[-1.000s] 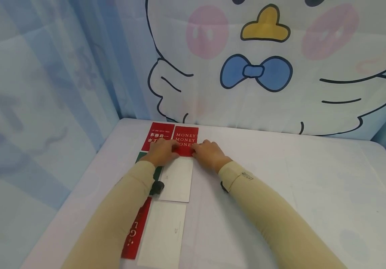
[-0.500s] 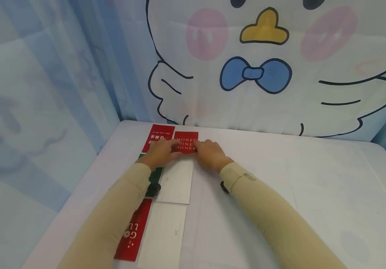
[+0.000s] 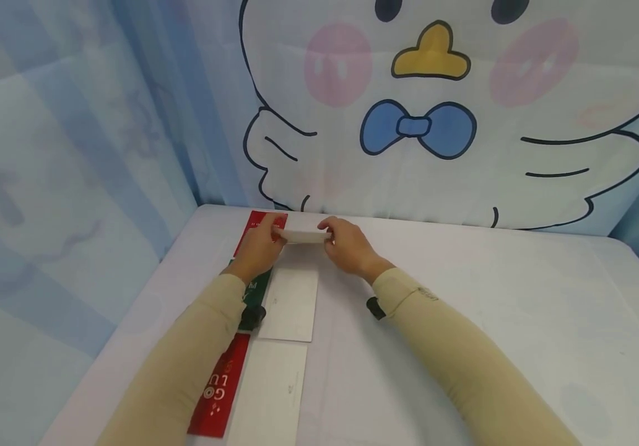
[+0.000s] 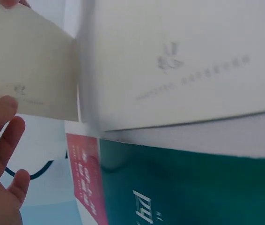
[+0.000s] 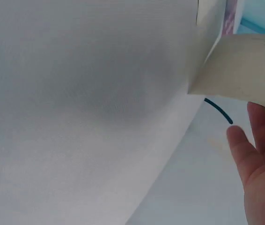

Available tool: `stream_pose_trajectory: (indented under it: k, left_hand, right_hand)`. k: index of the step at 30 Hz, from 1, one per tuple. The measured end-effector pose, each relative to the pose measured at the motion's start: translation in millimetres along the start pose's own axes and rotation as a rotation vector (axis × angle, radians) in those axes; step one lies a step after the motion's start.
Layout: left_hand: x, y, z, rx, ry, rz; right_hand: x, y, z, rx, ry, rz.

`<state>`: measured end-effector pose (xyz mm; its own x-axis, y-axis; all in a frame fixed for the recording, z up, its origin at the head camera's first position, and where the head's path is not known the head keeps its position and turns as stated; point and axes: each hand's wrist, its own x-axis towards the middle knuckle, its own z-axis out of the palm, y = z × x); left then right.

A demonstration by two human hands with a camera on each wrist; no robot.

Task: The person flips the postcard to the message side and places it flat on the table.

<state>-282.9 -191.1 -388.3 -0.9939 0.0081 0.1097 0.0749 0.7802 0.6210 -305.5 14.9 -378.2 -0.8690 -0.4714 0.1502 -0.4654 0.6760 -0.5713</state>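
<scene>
Both hands hold one card (image 3: 304,237) by its two side edges, lifted off the far part of the table. Its cream back faces the head camera, and small grey print shows on it in the left wrist view. My left hand (image 3: 259,249) pinches the left edge. The right hand (image 3: 350,249) pinches the right edge, with other fingers spread below the card (image 5: 240,70) in the right wrist view. Nearer lie two cream cards face down, an upper one (image 3: 288,303) and a lower one (image 3: 268,393).
Along their left side run a red card (image 3: 249,226) at the back, a green card (image 3: 258,291) partly under the left forearm, and a red card (image 3: 220,390) at the front. The white tabletop (image 3: 464,310) extends right. A printed curtain (image 3: 420,173) hangs behind the table.
The card between the hands showed its red "MONEY" face before; it has been raised and tipped over, so its cream side now shows. Both hands have risen slightly with it.
</scene>
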Motion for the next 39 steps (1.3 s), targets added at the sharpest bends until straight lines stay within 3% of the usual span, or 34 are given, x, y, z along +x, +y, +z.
stream_pose_trajectory:
  k: [6, 10, 14, 18, 21, 29, 39]
  left_hand:
    - [-0.8, 5.3, -5.8, -0.094, 0.068, 0.007]
    - [-2.1, 6.2, -6.1, -0.127, 0.119, 0.003]
    - [-1.8, 7.4, -3.9, -0.241, 0.180, 0.036]
    - [-0.8, 7.2, -1.6, -0.308, 0.226, 0.066]
    - [-0.1, 6.8, 0.5, -0.318, 0.243, 0.072]
    - [-0.2, 8.7, 4.5, -0.360, 0.288, 0.116]
    - [-2.4, 1.5, 6.8, -0.248, 0.168, 0.092]
  right_hand:
    - [-0.6, 0.4, -3.9, 0.112, 0.150, -0.029]
    - [-3.0, -0.1, -1.8, 0.193, 0.244, -0.002]
    - [-5.0, -0.2, 0.5, 0.216, 0.356, -0.005]
    - [-4.5, 0.3, -0.1, 0.170, 0.423, -0.045]
    - [-4.1, 2.0, -0.3, 0.145, 0.430, -0.064]
    - [-5.8, 6.8, 5.0, 0.216, 0.421, -0.081]
    - [-1.0, 5.5, 4.1, 0.185, 0.222, -0.013]
